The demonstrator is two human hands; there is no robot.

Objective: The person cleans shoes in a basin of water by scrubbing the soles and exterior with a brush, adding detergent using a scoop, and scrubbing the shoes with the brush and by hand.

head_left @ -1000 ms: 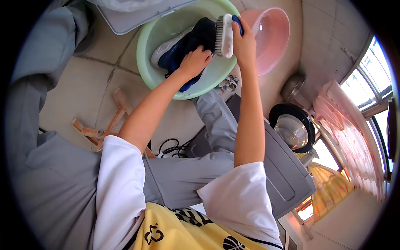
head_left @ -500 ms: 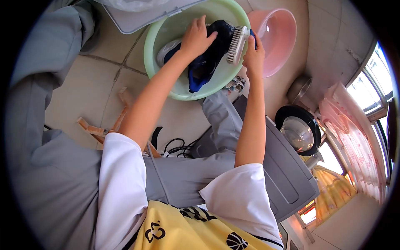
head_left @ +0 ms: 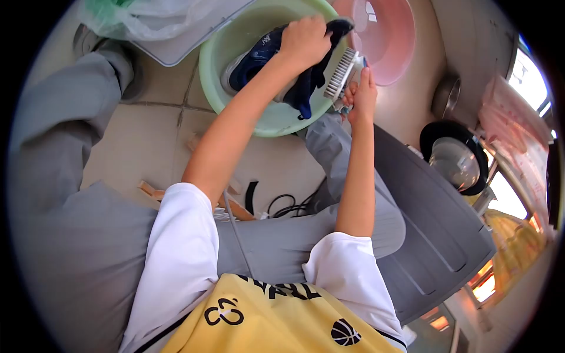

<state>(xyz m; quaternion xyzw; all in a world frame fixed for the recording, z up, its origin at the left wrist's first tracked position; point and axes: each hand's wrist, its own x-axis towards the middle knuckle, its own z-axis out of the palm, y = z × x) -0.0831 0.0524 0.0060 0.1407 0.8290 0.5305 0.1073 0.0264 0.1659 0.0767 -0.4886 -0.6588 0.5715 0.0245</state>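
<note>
My left hand point(head_left: 305, 44) is closed around a dark blue shoe point(head_left: 306, 88), holding it tilted over the light green basin point(head_left: 207, 76). The fingers' far side is hidden. Beneath my left wrist, a navy shoe with a white sole edge point(head_left: 250, 66) rests in the basin. My right hand point(head_left: 360, 97) grips a white scrub brush point(head_left: 341, 73) by its handle, near the basin's right rim. The brush's bristles face left toward the held shoe, with a small gap between them.
A pink basin point(head_left: 406, 44) stands beside the green one. At upper left, a plastic bag point(head_left: 159, 20) lies on a grey lid or tray point(head_left: 176, 54). A large grey bin point(head_left: 429, 235) is to my right, with a black-rimmed bowl point(head_left: 456, 162) beyond. Black cables point(head_left: 285, 207) lie on the floor.
My left hand has moved up and right and closed more around the shoe, which has turned. The brush has come away from the shoe. The whole view has shifted a little.
</note>
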